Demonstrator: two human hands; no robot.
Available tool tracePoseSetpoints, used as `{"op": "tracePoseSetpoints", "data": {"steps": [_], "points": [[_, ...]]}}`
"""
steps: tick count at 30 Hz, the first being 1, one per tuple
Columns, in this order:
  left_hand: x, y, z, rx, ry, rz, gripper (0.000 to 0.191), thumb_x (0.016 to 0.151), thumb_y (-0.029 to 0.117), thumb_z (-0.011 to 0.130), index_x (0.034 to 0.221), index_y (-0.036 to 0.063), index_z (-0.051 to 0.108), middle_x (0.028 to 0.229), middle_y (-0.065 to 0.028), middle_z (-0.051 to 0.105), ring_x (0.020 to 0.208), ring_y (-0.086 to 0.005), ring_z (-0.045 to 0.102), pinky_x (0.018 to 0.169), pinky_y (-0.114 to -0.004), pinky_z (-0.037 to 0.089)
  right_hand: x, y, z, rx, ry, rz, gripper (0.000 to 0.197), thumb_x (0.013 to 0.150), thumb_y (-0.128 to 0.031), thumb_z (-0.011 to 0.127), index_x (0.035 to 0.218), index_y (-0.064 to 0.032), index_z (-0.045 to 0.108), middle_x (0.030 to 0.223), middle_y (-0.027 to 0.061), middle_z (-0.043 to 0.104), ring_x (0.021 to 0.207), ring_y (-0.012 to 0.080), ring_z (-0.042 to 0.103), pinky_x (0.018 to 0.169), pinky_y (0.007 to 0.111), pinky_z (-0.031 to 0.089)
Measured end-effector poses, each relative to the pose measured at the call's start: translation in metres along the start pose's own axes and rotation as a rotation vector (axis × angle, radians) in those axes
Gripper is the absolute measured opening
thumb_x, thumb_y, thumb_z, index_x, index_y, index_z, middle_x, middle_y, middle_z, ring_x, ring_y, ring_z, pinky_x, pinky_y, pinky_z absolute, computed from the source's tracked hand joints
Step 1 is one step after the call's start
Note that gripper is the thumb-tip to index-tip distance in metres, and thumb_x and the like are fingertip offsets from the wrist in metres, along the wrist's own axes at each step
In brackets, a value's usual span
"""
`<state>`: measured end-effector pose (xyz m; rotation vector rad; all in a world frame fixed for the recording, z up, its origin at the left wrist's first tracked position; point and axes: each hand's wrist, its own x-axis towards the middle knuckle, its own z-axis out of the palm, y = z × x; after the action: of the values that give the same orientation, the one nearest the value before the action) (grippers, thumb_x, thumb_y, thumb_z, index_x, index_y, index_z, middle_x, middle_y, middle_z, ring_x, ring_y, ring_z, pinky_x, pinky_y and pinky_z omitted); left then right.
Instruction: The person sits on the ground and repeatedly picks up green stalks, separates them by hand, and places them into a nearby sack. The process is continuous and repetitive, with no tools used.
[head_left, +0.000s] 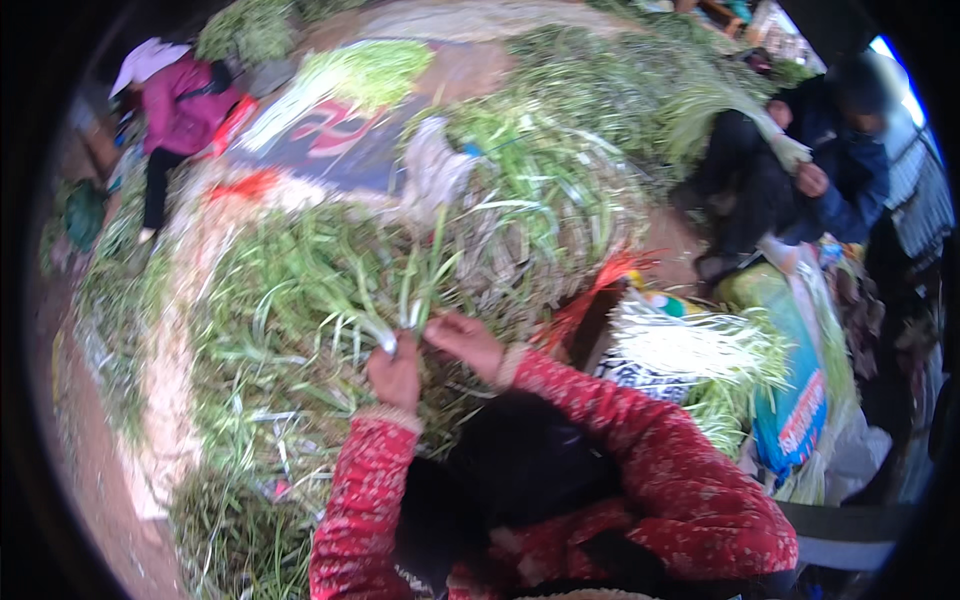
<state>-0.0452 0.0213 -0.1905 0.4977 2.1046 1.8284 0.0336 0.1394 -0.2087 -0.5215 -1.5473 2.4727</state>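
Note:
My left hand (395, 373) grips the pale stem ends of a few long-leaved green stalks (361, 318), which look like garlic greens or scallions. Close beside it, my right hand (465, 343) pinches another green stalk (430, 289) near its white base, fingertips almost touching the left hand. Under and beyond both hands spreads a large loose heap of green leaves and stalks (262, 322). A trimmed bundle with white stems (675, 341) lies to the right of my right arm, on a printed sack or box. Red plastic strands (592, 289) lie between that bundle and the heap.
A seated person in dark clothes (847, 172) holds a bundle of greens at right. Another person in a purple jacket (187, 105) bends at upper left, near a white-stemmed bundle (337, 75) on a dark printed sheet (322, 154). A blue printed bag (791, 397) stands at lower right.

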Motion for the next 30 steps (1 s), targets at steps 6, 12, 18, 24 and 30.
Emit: {"op": "tracePoseSetpoints", "data": {"steps": [6, 12, 18, 24, 30], "points": [[-0.001, -0.001, 0.007, -0.035, -0.141, -0.035, 0.019, 0.084, 0.012, 0.048, 0.086, -0.0033, 0.06, 0.069, -0.005, 0.057, 0.063, -0.0118, 0.048, 0.058, -0.027, 0.04, 0.009, 0.017, -0.006, 0.174, 0.208, 0.08, 0.008, 0.079, -0.013, 0.06, 0.081, -0.0057, 0.057, 0.073, -0.0003, 0.056, 0.064, 0.0083, 0.053, 0.061, 0.025, 0.047], [0.003, -0.007, 0.003, 0.225, 0.1, 0.085, 0.022, 0.084, 0.014, 0.048, 0.084, -0.0044, 0.06, 0.066, -0.0113, 0.058, 0.059, -0.0164, 0.049, 0.055, -0.031, 0.04, 0.021, 0.059, -0.061, -0.983, 0.226, -0.535, 0.014, 0.07, -0.018, 0.059, 0.078, -0.0067, 0.061, 0.069, 0.009, 0.058, 0.062, 0.0202, 0.057, 0.056, 0.033, 0.046], [0.003, -0.012, -0.005, -0.039, 0.193, 0.255, 0.014, 0.08, 0.009, 0.054, 0.081, -0.0033, 0.061, 0.064, -0.0116, 0.059, 0.061, -0.0164, 0.055, 0.058, -0.029, 0.043, -0.001, 0.049, -0.113, -0.228, 0.31, 0.262, 0.036, 0.078, -0.038, 0.06, 0.068, -0.0032, 0.059, 0.057, 0.0023, 0.054, 0.05, 0.0124, 0.049, 0.047, 0.028, 0.04], [-0.005, 0.008, -0.006, 0.271, 0.136, 0.268, 0.015, 0.079, 0.014, 0.055, 0.078, 0.0001, 0.061, 0.061, -0.0172, 0.057, 0.055, -0.0275, 0.059, 0.052, -0.033, 0.045, -0.008, -0.043, -0.038, -0.119, 0.142, 0.017, 0.021, 0.085, -0.029, 0.055, 0.087, -0.008, 0.06, 0.072, -0.0004, 0.059, 0.059, 0.0082, 0.055, 0.05, 0.02, 0.042], [-0.008, 0.011, -0.006, 0.353, 0.075, 0.292, 0.015, 0.08, 0.014, 0.054, 0.081, 0.0003, 0.061, 0.058, -0.0137, 0.056, 0.051, -0.0215, 0.054, 0.051, -0.031, 0.043, 0.004, -0.049, 0.016, -0.035, 0.047, 0.14, 0.014, 0.084, -0.024, 0.058, 0.085, -0.0104, 0.059, 0.076, -0.0028, 0.059, 0.061, 0.0046, 0.053, 0.049, 0.018, 0.04]]}}
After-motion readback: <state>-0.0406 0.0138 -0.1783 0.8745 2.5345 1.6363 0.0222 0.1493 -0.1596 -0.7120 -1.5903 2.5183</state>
